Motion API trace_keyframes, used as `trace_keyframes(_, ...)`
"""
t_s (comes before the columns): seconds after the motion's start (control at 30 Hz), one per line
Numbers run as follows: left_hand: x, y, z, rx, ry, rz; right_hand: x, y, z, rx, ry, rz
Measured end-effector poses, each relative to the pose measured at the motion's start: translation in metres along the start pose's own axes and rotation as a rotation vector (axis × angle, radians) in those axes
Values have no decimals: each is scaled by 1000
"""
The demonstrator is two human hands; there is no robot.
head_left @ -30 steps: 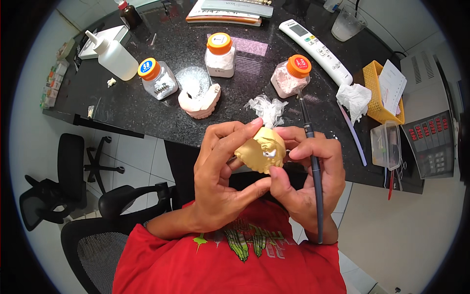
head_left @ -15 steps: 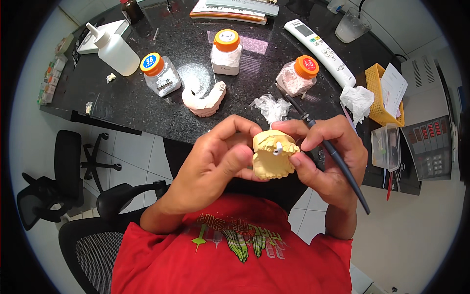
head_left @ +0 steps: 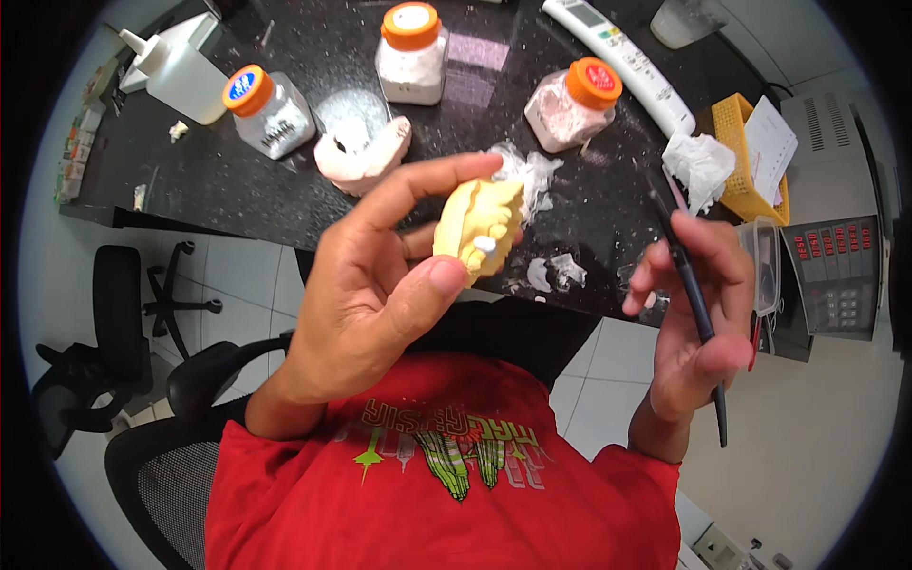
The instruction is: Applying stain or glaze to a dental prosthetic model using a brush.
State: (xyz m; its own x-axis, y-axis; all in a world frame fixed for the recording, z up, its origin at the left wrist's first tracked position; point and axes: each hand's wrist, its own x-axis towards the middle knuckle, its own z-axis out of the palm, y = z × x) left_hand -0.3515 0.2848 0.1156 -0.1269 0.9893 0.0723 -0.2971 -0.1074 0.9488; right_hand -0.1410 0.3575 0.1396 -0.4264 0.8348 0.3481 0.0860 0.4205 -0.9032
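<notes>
My left hand (head_left: 356, 299) pinches a yellow dental cast (head_left: 478, 214) between its thumb and fingers, above the near table edge. The cast is tilted, and one white tooth (head_left: 485, 245) stands out among its yellow teeth. Off to the right, apart from the cast, my right hand (head_left: 698, 318) has a slim dark pen-like tool (head_left: 693, 285) lying between its fingers and thumb. The tool's thin end points toward the table; I cannot make out its tip. A pale pink dental cast (head_left: 359, 169) sits on the table beyond my left hand.
Orange-lidded jars of powder stand across the black table (head_left: 342, 62): one left (head_left: 274, 123), one in the middle (head_left: 413, 71), one right (head_left: 570, 119). Crumpled plastic (head_left: 532, 176), a white remote (head_left: 627, 71), crumpled tissue (head_left: 700, 169), a yellow basket (head_left: 736, 142) and a squeeze bottle (head_left: 185, 85) lie around.
My right hand has let go of the yellow cast and moved right with the dark tool. My left hand has turned the cast and shifted it up and left. The view has shifted too.
</notes>
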Motion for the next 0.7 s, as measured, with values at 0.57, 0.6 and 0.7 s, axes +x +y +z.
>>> trace_keyframes(0.57, 30, -7, -11, 324, -99, 172, -25, 30, -7, -82, -110, -98)
trace_keyframes(0.6, 30, -8, -11, 346, -106, 201, -24, 30, -7, -80, -114, -94)
trace_keyframes(0.7, 29, -9, -7, 331, -33, 170, -21, 29, -8, -97, -154, -107)
